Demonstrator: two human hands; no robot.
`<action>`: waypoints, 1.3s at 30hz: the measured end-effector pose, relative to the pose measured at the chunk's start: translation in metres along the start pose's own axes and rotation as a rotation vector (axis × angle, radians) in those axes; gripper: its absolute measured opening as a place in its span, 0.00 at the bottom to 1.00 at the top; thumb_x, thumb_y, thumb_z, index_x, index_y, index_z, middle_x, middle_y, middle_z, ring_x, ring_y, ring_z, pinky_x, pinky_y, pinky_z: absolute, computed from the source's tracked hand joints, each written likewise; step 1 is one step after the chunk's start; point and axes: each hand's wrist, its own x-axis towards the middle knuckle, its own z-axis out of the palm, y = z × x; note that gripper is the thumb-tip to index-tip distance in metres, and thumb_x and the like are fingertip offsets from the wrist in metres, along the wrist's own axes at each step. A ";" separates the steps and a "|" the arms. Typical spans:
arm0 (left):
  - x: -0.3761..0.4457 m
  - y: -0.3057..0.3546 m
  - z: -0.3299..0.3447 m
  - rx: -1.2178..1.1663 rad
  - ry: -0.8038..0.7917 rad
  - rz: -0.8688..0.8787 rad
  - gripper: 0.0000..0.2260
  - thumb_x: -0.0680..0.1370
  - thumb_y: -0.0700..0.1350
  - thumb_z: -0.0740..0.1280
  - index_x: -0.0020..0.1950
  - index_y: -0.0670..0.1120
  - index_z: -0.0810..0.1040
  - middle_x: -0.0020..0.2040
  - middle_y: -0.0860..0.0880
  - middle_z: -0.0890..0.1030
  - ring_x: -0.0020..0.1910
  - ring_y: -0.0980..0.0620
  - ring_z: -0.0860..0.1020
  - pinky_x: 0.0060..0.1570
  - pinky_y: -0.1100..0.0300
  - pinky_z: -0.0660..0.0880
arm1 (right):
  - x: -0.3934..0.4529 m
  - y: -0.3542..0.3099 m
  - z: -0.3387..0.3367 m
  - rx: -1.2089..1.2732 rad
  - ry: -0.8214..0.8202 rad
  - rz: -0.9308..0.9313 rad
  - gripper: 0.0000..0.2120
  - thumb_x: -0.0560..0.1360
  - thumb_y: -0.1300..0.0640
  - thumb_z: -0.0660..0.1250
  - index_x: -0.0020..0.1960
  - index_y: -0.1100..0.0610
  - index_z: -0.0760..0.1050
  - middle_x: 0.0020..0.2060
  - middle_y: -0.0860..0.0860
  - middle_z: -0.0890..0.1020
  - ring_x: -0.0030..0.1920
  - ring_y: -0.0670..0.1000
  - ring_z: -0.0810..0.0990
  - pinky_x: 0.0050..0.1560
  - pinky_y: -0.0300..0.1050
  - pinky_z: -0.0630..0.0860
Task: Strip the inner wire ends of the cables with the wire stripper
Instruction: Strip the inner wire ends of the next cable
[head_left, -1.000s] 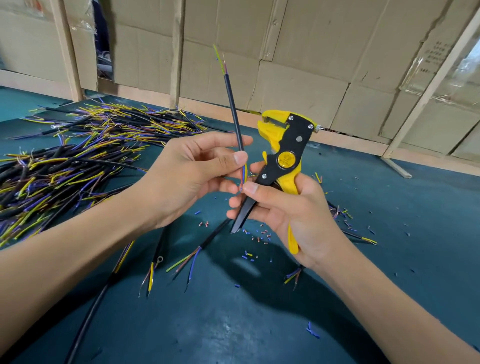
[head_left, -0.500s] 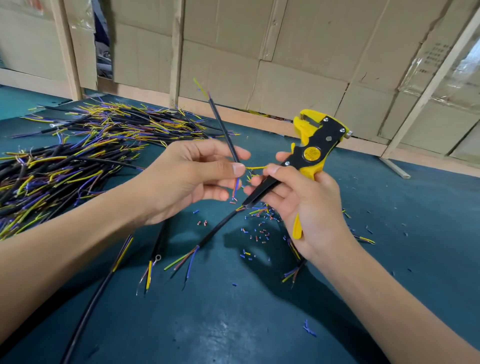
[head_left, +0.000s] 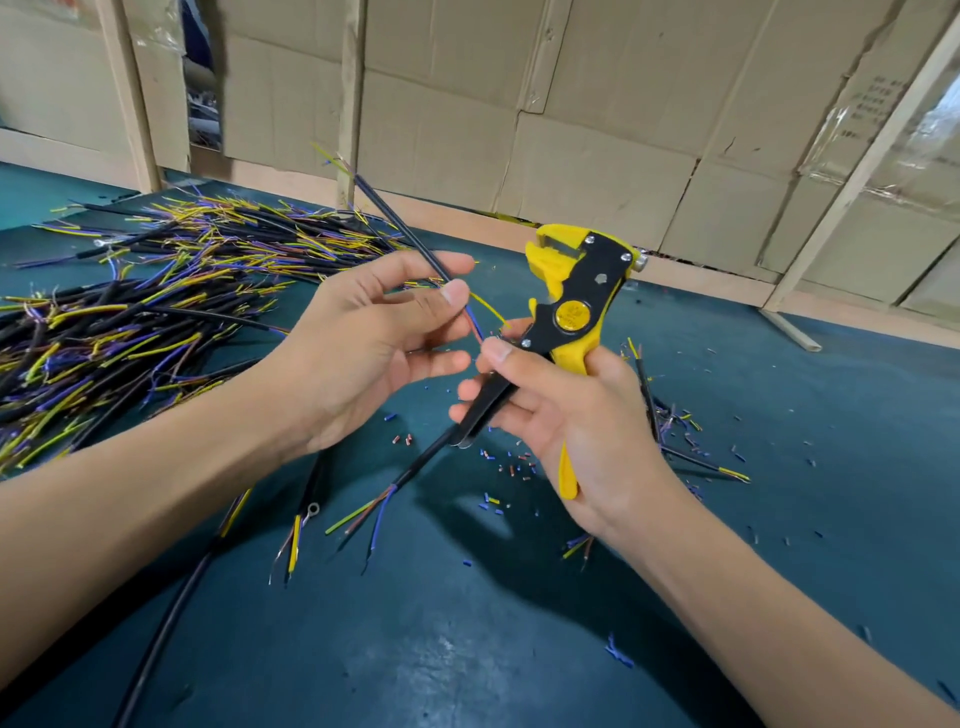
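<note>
Looking down over both forearms, I see my left hand (head_left: 363, 332) pinching a black cable (head_left: 410, 236) between thumb and forefinger, the other fingers (head_left: 436, 364) loosely spread; the cable slants up and away to the left, and its far end shows bare yellow and blue strands. Below the pinch its inner wires (head_left: 480, 312) fan out, one yellow, one blue, one reddish, reaching toward the wire stripper (head_left: 571, 306). My right hand (head_left: 566, 415) wraps its fingers around the stripper's yellow and black handles, thumb lying along the black one, head pointing up and away. A round yellow badge at the stripper's pivot carries embossed marks too small for me to read. On the teal table (head_left: 519, 649) a big heap of black cables (head_left: 130, 312) with yellow and purple ends lies to the left, a few loose cables (head_left: 415, 467) sit under my hands, and small clipped insulation bits (head_left: 514, 467) are scattered near the right hand. Cardboard panels (head_left: 571, 104) line the back; faint printing on the one at upper right is illegible.
</note>
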 end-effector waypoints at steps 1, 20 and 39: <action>0.000 0.000 0.000 -0.005 -0.001 0.000 0.14 0.73 0.41 0.70 0.58 0.45 0.81 0.37 0.47 0.79 0.38 0.53 0.80 0.42 0.57 0.81 | 0.000 0.000 0.001 0.023 0.003 -0.001 0.16 0.70 0.64 0.74 0.55 0.65 0.75 0.39 0.60 0.83 0.39 0.63 0.84 0.43 0.58 0.83; -0.003 0.004 0.002 0.026 -0.192 -0.297 0.03 0.70 0.43 0.76 0.42 0.46 0.85 0.38 0.47 0.79 0.32 0.56 0.75 0.34 0.64 0.75 | 0.006 -0.010 -0.010 0.040 0.069 -0.048 0.15 0.69 0.69 0.71 0.55 0.64 0.76 0.38 0.60 0.81 0.39 0.62 0.85 0.42 0.57 0.83; 0.002 0.000 0.003 -0.106 0.139 -0.031 0.09 0.78 0.50 0.68 0.41 0.46 0.79 0.39 0.52 0.80 0.40 0.53 0.82 0.39 0.60 0.80 | -0.006 0.002 -0.006 0.068 -0.282 0.088 0.09 0.75 0.70 0.66 0.54 0.64 0.74 0.38 0.60 0.78 0.37 0.63 0.81 0.42 0.61 0.81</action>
